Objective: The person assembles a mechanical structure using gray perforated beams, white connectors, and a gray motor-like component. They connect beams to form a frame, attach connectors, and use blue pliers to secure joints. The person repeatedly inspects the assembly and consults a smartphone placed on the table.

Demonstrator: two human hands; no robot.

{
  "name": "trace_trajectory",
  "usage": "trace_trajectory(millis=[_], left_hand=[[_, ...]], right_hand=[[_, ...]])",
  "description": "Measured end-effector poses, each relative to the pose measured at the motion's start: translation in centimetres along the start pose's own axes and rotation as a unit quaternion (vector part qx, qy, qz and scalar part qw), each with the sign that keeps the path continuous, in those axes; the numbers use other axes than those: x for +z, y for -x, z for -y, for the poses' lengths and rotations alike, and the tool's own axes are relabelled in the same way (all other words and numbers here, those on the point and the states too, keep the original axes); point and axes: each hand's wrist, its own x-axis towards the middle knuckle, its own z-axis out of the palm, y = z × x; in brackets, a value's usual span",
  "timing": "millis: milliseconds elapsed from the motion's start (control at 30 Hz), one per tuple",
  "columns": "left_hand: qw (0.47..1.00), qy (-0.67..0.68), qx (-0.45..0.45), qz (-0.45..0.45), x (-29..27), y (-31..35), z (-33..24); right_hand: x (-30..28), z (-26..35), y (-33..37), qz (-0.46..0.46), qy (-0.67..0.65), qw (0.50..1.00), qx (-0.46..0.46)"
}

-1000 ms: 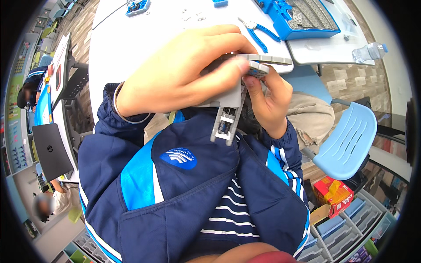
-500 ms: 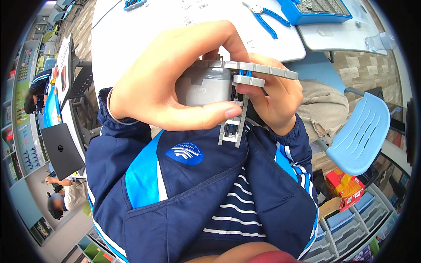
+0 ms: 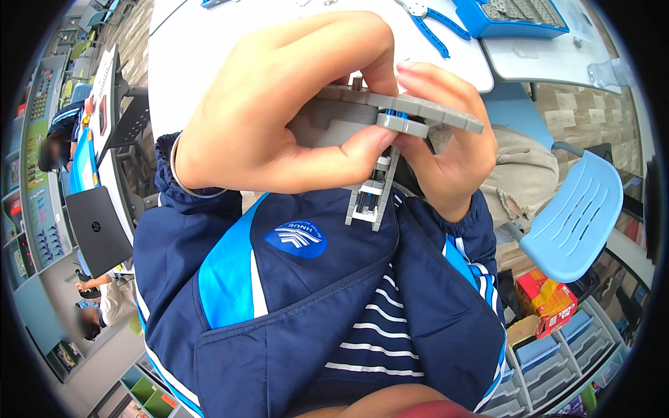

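Observation:
Both hands hold a grey plastic construction-kit assembly [image 3: 373,182] in front of my chest. It has a boxy grey block, flat grey beams and blue connector pins. My left hand [image 3: 279,111] is closed round the block, its fingers over the top beam [image 3: 435,111] and its thumb against a short beam [image 3: 404,125] below. A small pin or shaft [image 3: 357,82] stands up from the top beam beside the left fingers. My right hand [image 3: 456,153] grips the right end of the top beam, thumb below and fingers behind. A narrow two-railed section hangs downward. The left palm hides part of the block.
Beyond my hands is a white table [image 3: 202,70] with blue-handled pliers [image 3: 435,28] and a blue bin [image 3: 516,17] of grey parts. A clear bottle [image 3: 610,75] lies at the far right. A blue chair [image 3: 578,209] stands right; a dark laptop [image 3: 97,230] and other people are left.
My left thumb has moved up from the hanging section to the short beam. The assembly has tilted, showing more of the top beam's face. My right fingers have shifted behind the beam.

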Motion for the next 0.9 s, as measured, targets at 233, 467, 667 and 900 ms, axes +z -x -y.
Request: trace_trajectory(millis=[233,467,667,900], left_hand=[[0.996,0.083,-0.035,-0.013,-0.1,1.8,1.2],[0.992,0.107,-0.064,-0.018,-0.3,2.8,2.3],[0.990,0.116,-0.071,-0.040,-0.1,3.0,2.2],[0.993,0.095,-0.072,-0.025,-0.4,2.2,1.6]], right_hand=[[0.6,0.7,0.6,0.020,-0.175,0.984,0.018],[0.8,0.6,0.2,0.022,-0.139,0.990,0.023],[0.9,0.8,0.0,0.014,-0.118,0.993,0.012],[0.7,0.8,0.2,0.007,-0.127,0.991,0.028]])
